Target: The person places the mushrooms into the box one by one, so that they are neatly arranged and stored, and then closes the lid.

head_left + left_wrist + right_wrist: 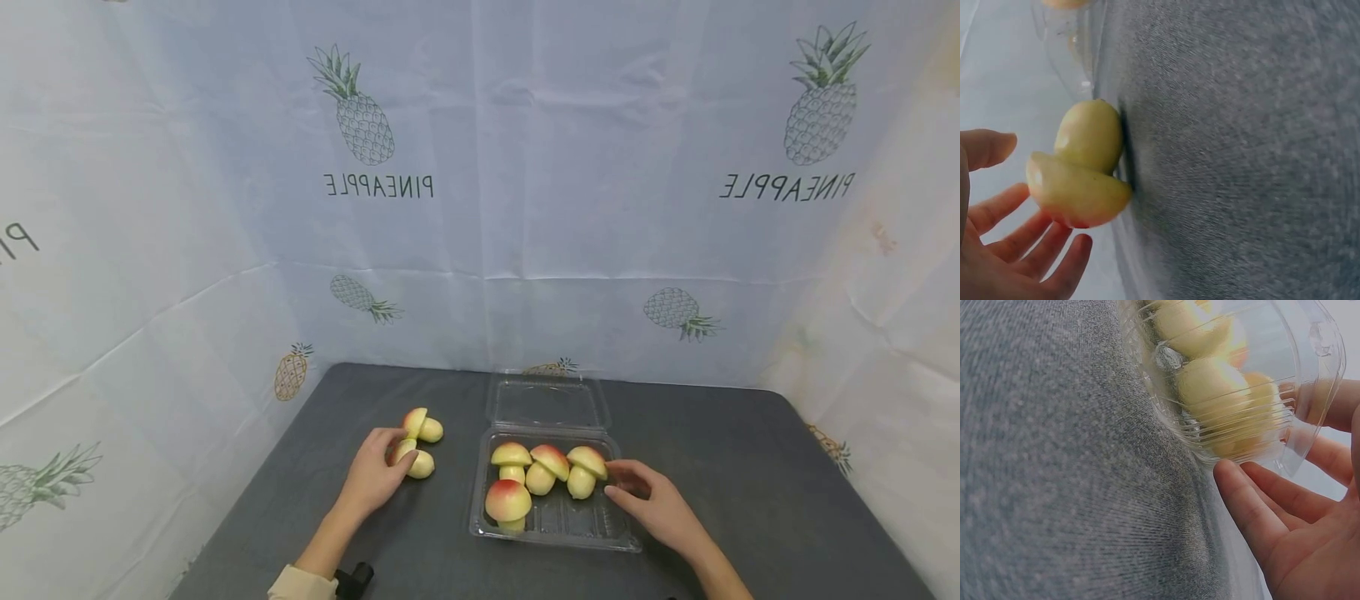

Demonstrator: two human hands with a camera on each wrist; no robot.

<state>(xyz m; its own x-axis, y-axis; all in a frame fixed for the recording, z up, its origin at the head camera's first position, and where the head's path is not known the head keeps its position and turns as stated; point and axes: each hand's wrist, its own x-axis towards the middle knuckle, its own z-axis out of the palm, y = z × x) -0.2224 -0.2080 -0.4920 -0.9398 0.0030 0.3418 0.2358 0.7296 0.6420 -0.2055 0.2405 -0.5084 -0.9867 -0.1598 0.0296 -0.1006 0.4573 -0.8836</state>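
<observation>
My left hand (375, 471) is around the nearer of two mushroom-shaped pieces (422, 465) on the table. In the left wrist view, the thumb stands away from that yellow-and-red piece (1088, 140), and the spread fingers of the hand (1022, 250) are beside its cap. The clear hinged container (558, 537) holds several similar pieces (508, 502). At the container's right side is my right hand (660, 508), fingers loosely bent. In the right wrist view, fingers of this hand (1310, 519) lie against the clear wall (1254, 434); they grip no piece.
The container's clear lid (547, 404) lies raised behind its base. Another mushroom-shaped piece (431, 430) lies just behind the one at my left hand. The dark table (720, 442) is bordered by pineapple-print cloth (570, 233) at the back and sides.
</observation>
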